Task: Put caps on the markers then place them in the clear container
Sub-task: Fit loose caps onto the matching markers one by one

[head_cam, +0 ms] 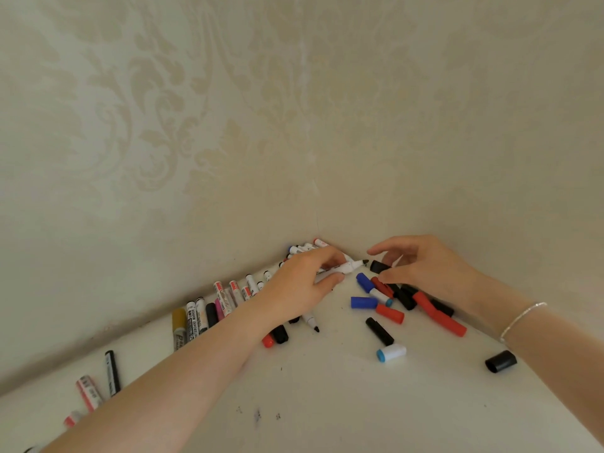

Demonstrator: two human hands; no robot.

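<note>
My left hand (307, 282) grips a white marker (348, 267) with a bare black tip that points right. My right hand (421, 266) pinches a black cap (379, 267) just to the right of that tip, a small gap between them. Several loose caps in blue, red, black and white lie below the hands, among them a blue cap (363, 302) and a red cap (389, 314). An uncapped marker (310, 322) lies under my left wrist. A row of markers (209, 313) lines the left wall. No clear container is in view.
The white table (327, 387) sits in a corner of patterned wallpaper (228, 125). A black cap (500, 361) lies alone at the right, a white-and-blue cap (391, 352) in the middle. Two markers (99, 380) lie at the lower left. Small ink specks mark the near surface.
</note>
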